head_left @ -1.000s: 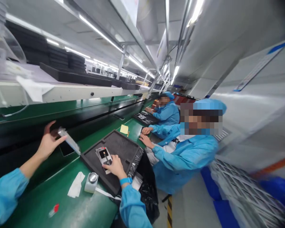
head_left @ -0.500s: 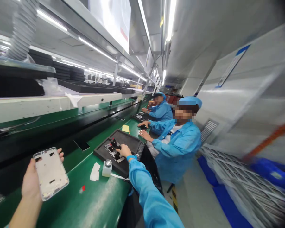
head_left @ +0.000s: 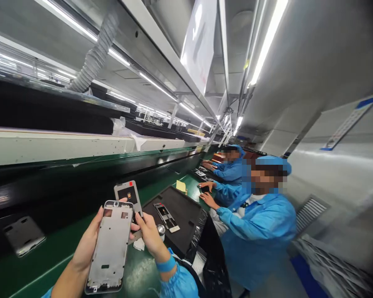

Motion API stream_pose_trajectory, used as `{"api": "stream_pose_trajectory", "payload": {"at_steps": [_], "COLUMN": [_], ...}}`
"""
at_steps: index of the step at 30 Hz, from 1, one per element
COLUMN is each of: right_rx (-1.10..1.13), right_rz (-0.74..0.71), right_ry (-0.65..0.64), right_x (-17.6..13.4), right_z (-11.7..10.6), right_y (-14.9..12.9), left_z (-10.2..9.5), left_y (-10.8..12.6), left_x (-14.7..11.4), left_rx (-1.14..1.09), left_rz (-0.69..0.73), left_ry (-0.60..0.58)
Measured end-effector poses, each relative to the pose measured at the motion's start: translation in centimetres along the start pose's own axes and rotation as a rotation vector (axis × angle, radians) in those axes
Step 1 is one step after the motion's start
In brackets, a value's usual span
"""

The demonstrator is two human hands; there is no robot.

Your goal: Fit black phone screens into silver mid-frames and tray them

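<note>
Head view: a frame [head_left: 110, 247] is held in the left hand [head_left: 86, 248], fingers wrapped along its left edge and thumb behind, so the grip is closed on the frame. The frame sits at 7 o'clock in the picture, upright and slightly tilted, its flat face turned to the camera. A board [head_left: 129, 198] is held in the right hand [head_left: 149, 235], pinched at its lower end, the fingers closed on it; it stands just behind the frame's top right corner, at about 1 o'clock from the frame. Whether board and frame touch cannot be told.

Judgement on the step in hand: the two parts appear to be brought together. It would be done well if the frame is kept steady by its edges, the board is lined up square with the frame's top cut-outs, and its face is kept clear of the fingertips.

Frame: pale grey, thin, rounded corners, two dark openings near the top, small slots lower down. Board: grey rim, dark panel, small red mark at the top edge.

At 2 o'clock from the hands a black tray [head_left: 186, 215] lies on the green bench [head_left: 37, 269], with another part [head_left: 166, 217] in it. A small bottle [head_left: 161, 231] stands just beside the right hand. A co-worker [head_left: 257, 231] in blue sits at 3 o'clock
</note>
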State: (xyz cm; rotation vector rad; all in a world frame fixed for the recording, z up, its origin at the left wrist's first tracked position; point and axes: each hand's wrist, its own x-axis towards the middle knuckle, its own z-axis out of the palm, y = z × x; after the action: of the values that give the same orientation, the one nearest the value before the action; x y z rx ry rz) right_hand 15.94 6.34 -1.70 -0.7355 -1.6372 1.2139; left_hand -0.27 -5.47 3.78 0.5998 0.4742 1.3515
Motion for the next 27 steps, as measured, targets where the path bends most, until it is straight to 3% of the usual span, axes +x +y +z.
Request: {"api": "stream_pose_trajectory", "payload": {"at_steps": [2, 6, 9, 11, 16, 20, 27], "right_rx": [0.052, 0.088, 0.104, 0.130, 0.291, 0.370, 0.215], "right_rz": [-0.010, -0.104, -0.117, -0.119, -0.124, -0.149, -0.249], "right_ry": [-0.018, 0.082, 0.017, 0.040, 0.202, 0.299, 0.410], "right_x": [-1.0, -1.7, -1.8, -1.8, -0.9, 0.0, 0.8], "right_z": [0.7, -0.5, -0.8, -0.3, 1.5, 2.3, 1.7], "right_y": [-0.6, -2.8, -4.2, -4.8, -5.4, -5.8, -5.3], "left_z": [-0.4, -1.9, -2.4, -2.1, -0.7, -0.5, -0.6], "left_y": [-0.7, -2.3, -3.4, -3.6, -2.9, -2.2, -1.7], "left_x": [0.4, 2.0, 2.5, 2.3, 1.1, 0.9, 1.1], "left_rx": [0.010, 0.166, 0.315, 0.422, 0.888, 1.252, 1.439], "left_rz": [0.020, 0.164, 0.259, 0.324, 0.357, 0.415, 0.451], "left_ry": [-0.055, -0.115, -0.132, -0.123, -0.077, -0.121, -0.215]}}
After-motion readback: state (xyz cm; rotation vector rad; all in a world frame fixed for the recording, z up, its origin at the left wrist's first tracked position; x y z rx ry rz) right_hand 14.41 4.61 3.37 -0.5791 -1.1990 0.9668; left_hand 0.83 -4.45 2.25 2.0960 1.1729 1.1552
